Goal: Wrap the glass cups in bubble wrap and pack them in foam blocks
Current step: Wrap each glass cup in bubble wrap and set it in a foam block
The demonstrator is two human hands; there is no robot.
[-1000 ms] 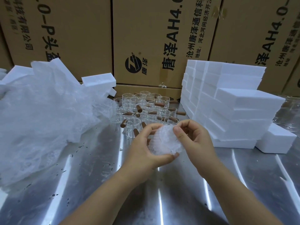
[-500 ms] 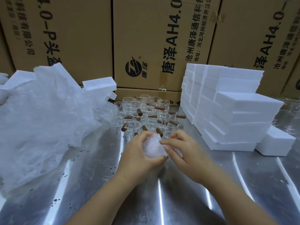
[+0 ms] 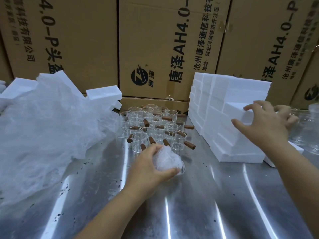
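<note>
My left hand [image 3: 147, 167] grips a glass cup wrapped in bubble wrap [image 3: 166, 160], low over the steel table [image 3: 215, 195]. Just behind it stands a cluster of several bare glass cups [image 3: 151, 125] with brown wooden handles. At the right, my right hand [image 3: 265, 124] lies with spread fingers on the top front block of the white foam block stack [image 3: 222, 109]; its fingers curve over the block's edge. A big heap of bubble wrap [image 3: 44, 128] fills the left of the table.
More foam blocks [image 3: 103, 94] lie behind the heap at the left. A loose foam block [image 3: 269, 161] sits partly hidden below my right forearm. Tall cardboard boxes [image 3: 155, 40] wall off the back. Clear plastic wrapping [image 3: 307, 128] lies at the far right.
My right hand has let go of the wrapped cup and moved right and up onto the foam stack. My left hand alone now holds the wrapped cup, lower toward the table.
</note>
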